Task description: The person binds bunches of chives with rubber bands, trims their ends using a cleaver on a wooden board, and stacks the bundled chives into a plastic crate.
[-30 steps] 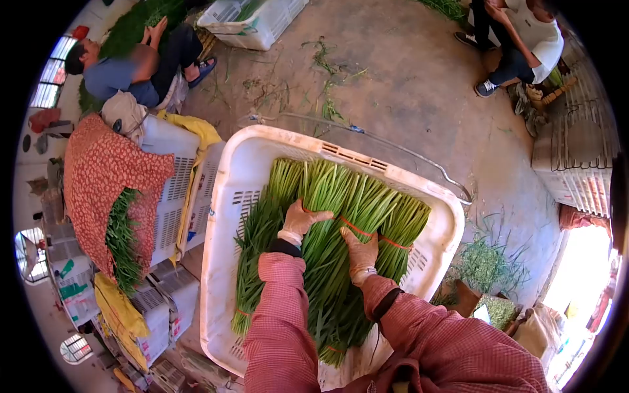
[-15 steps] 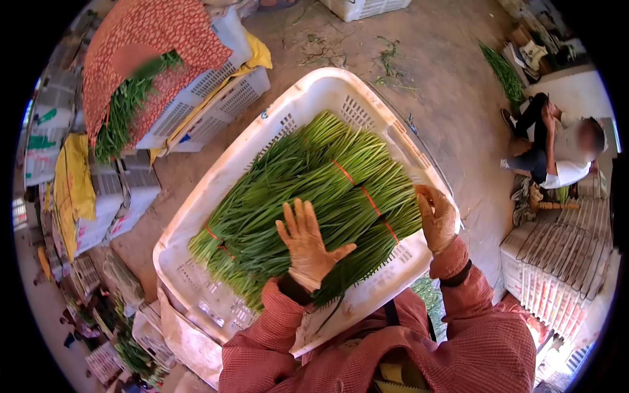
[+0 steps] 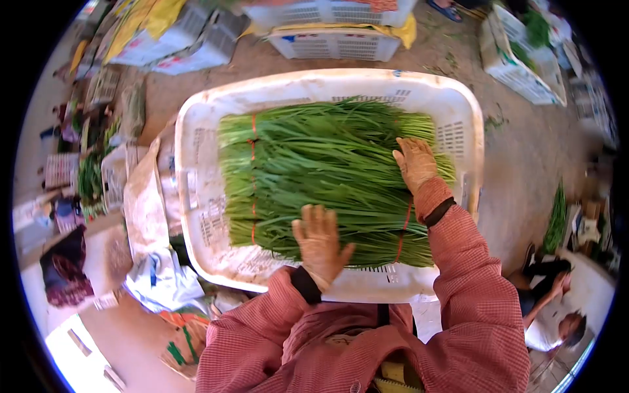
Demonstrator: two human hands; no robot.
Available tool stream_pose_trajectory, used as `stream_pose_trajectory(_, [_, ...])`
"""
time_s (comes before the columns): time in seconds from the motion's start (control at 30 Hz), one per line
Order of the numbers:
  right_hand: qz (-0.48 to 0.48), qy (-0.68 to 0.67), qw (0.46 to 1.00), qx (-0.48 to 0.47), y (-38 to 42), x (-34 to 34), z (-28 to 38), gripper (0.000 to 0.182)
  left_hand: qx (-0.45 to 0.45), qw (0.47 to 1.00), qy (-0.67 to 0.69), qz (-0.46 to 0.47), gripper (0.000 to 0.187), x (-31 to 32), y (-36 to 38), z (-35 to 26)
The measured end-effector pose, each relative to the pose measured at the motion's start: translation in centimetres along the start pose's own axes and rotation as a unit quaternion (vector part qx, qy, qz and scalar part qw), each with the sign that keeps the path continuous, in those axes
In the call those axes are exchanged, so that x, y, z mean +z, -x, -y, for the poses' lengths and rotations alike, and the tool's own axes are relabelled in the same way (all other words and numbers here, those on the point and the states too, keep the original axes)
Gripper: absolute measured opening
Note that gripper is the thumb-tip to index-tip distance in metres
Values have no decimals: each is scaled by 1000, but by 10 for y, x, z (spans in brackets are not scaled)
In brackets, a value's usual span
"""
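Bundles of long green chives [image 3: 314, 177] lie packed side by side in a white plastic crate [image 3: 331, 84] with a stained rim. Red bands [image 3: 253, 171] tie the bundles near their pale stem ends. My left hand [image 3: 321, 245], gloved, rests with fingers spread on the near side of the chives. Over their right part lies my gloved right hand [image 3: 417, 165], palm down and fingers stretched out. Neither hand grips anything.
More white crates [image 3: 334, 44] stand beyond, some under yellow sheeting [image 3: 154, 18]. Another crate with greens [image 3: 524, 59] is at far right. A white sack [image 3: 164, 281] lies left of me. A seated person [image 3: 553, 321] is at lower right; greens [image 3: 557, 219] lie nearby.
The view has turned, so the crate now lies straight across in front of me. My right hand has left the crate's right side and come down on the chives; my left stays spread over them.
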State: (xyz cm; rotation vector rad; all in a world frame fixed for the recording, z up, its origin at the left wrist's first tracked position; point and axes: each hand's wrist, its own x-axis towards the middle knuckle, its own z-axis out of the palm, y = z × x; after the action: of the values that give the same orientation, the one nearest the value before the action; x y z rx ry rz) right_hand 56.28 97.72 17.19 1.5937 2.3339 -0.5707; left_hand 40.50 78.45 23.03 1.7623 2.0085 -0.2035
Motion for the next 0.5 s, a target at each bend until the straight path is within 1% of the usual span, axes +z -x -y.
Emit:
stream_pose_trajectory(0.03, [26,-26,999,2,-7,16,-9,45,62,995,62,-57,75,-11,5,-17])
stream_pose_trajectory(0.07, [31,-15,999,-17,-8,13,-5,45,120,979,133,-94,68,-12,3,-38])
stream_pose_trajectory(0.1, [75,-19,997,10,-8,6,-1,44,158,965,167,-129,60,-9,-5,-59])
stream_pose_trajectory(0.13, [115,-20,992,40,-10,1,0,44,161,942,252,-153,54,-6,-22,-74])
stream_pose_trajectory(0.17, [116,0,993,26,-11,4,-4,44,159,922,294,-193,49,3,-44,-87])
stream_pose_trajectory(0.23, [71,-120,989,38,-13,19,-18,47,145,911,298,-246,46,25,-91,-103])
stream_pose_trajectory(0.27, [73,-104,992,21,-20,22,-24,47,129,907,305,-261,46,31,-116,-105])
stream_pose_trajectory(0.33, [95,-50,994,21,-26,31,-39,48,98,935,249,-234,45,38,-151,-101])
stream_pose_trajectory(0.37, [105,-23,994,20,-32,34,-46,49,83,933,253,-243,45,31,-163,-93])
stream_pose_trajectory(0.4, [114,4,993,20,-37,35,-51,50,79,970,203,-111,44,19,-173,-87])
stream_pose_trajectory(0.43, [123,29,992,20,-41,37,-55,50,76,985,152,25,44,12,-177,-81])
stream_pose_trajectory(0.47, [127,54,990,19,-48,37,-55,51,63,985,157,16,44,13,-180,-77])
stream_pose_trajectory(0.5, [123,61,990,5,-50,27,-40,51,74,993,85,23,41,13,-183,-72])
